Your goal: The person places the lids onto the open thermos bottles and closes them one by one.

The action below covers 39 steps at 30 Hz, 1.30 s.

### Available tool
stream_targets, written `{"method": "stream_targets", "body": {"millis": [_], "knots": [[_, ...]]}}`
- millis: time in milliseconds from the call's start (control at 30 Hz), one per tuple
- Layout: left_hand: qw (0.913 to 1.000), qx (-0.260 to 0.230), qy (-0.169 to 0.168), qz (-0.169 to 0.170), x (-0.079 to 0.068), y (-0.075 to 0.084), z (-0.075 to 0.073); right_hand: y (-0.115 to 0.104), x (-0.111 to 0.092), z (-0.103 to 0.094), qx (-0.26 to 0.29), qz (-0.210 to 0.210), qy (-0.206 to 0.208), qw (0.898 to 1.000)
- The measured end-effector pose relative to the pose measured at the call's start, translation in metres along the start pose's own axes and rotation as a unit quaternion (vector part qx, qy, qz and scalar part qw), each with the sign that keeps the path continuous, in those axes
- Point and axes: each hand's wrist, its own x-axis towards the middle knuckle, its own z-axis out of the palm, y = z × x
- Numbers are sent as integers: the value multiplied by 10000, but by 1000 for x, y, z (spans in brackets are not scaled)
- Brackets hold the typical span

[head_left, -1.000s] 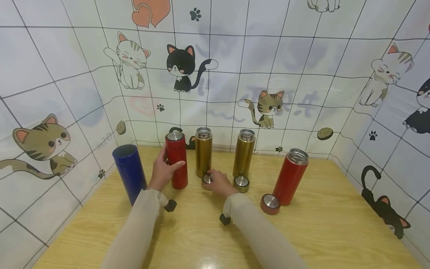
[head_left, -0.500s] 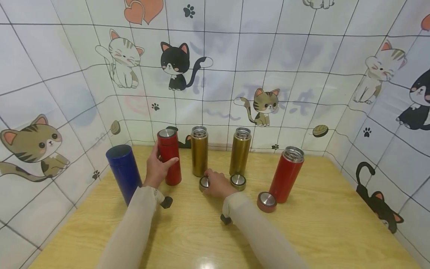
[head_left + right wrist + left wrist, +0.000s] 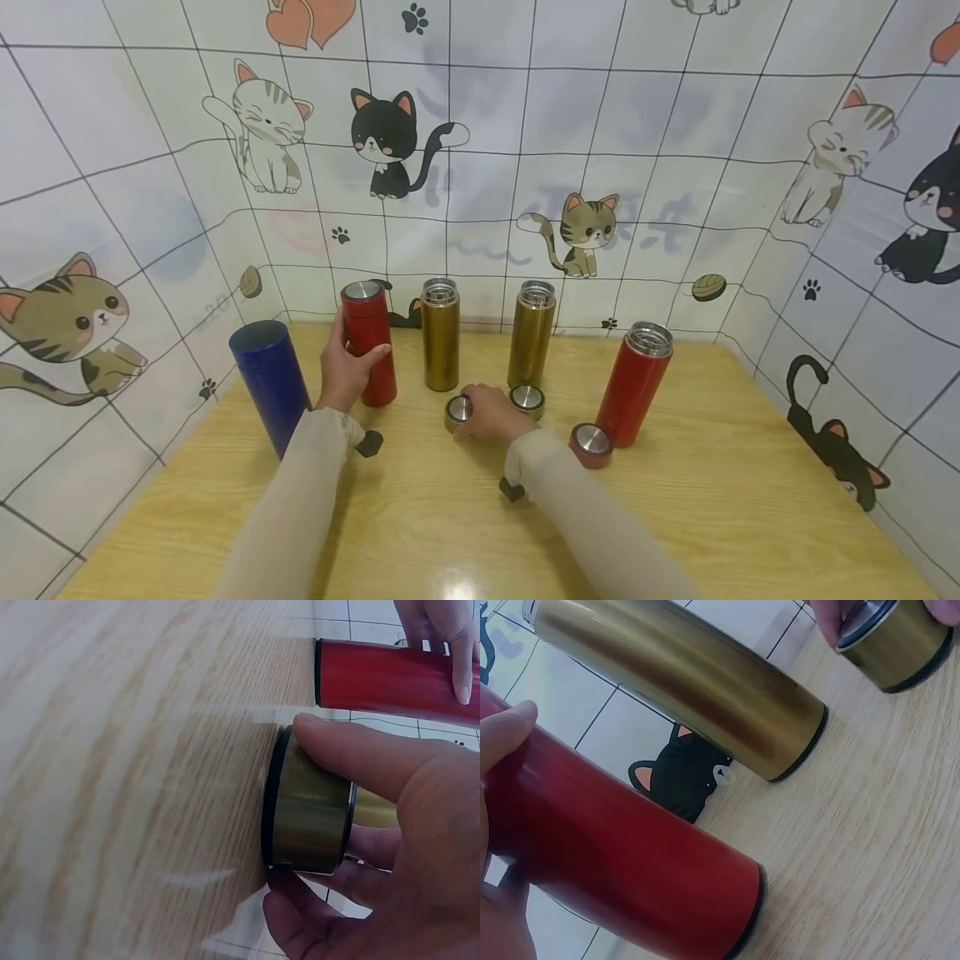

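My left hand [image 3: 345, 368] grips a red thermos flask [image 3: 372, 346] with its lid on, fingers behind and thumb across the front. The flask stands upright at the back left. In the left wrist view, the thumb and part of the fingers show on its side. My right hand [image 3: 495, 414] holds a gold flask lid [image 3: 311, 814] by its edge, thumb on one side and fingers on the other. The lid is down at the tabletop, steel top up. Just behind it stands a gold flask [image 3: 441, 342] with its steel mouth uncovered.
A blue flask [image 3: 270, 383] stands left of my left arm. Right of centre is a second uncapped gold flask [image 3: 532, 333] with a gold lid [image 3: 527, 401] before it. Farther right, an uncapped red flask [image 3: 633, 383] has its red lid [image 3: 591, 444] beside it. A cat-print wall covering [image 3: 480, 183] rises behind.
The red flask in my left hand has shifted slightly left and back, widening the gap to the gold flask. My right hand has moved the gold lid slightly away from that flask's foot.
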Motion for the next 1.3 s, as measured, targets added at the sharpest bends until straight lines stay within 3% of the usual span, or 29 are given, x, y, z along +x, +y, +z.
{"method": "stream_targets", "body": {"millis": [167, 367, 633, 867, 933, 1133, 1300], "knots": [[9999, -159, -39, 23, -1, 2, 1, 5, -4, -2, 614, -43, 47, 9981], [10000, -13, 51, -16, -1, 5, 0, 6, -12, -6, 1058, 105, 52, 9943], [9995, -3, 253, -199, -6, 7, 5, 6, -18, -9, 1533, 159, 550, 9865], [9893, -446, 1367, -230, -20, 8, 21, 6, -20, -8, 1690, -66, 1050, 9800], [9842, -327, 1735, -144, -25, 11, 26, 6, -21, -7, 1774, -87, 1141, 9775], [9555, 267, 2937, -63, -34, 23, 39, 6, -24, -6, 2096, -142, 1227, 9700], [9456, 296, 3240, 47, -42, 28, 49, 6, -23, -4, 2263, -350, 1309, 9646]]}}
